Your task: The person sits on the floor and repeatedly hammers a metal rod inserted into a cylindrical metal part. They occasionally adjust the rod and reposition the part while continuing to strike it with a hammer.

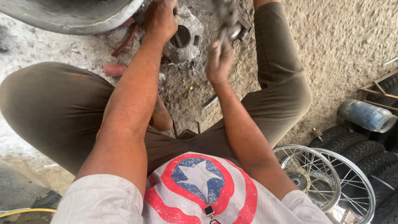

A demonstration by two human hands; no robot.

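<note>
Squatted on the floor (340, 37), rough concrete with grit; knees spread so the work sat between my feet, low and close, both arms reaching straight down to it.

Rim of a large metal drum (74, 18) curved across the upper left, just beside the work. Could not tell what it belonged to.

Two spoked wheels (319, 178) lay flat at my right side, overlapping, with stacked tyres (369, 153) behind them and a clear plastic jar (367, 116) on its side further back. All well apart from the work, out of reach of the arms.

Cylinder block (184, 39), grey cast metal with a round bore facing up, stood on the floor between my feet. Bore up gave a view straight into it.

Left hand (161, 18) rested on the block's left edge, fingers curled down over it; judged this as steadying it against the floor. Grip looked pressed onto the casting, though the fingertips were hidden, so how tight I could not tell.

Right hand (219, 60) was raised just right of the block, closed round the lower end of a dark greasy part (228, 16), blurred. It hung above and beside the bore, not touching the block as far as I could see.

Red tube (115, 69) lay on the floor left of the block, near my left knee. A thin metal strip (210, 102) lay nearer me, below the right hand.
</note>
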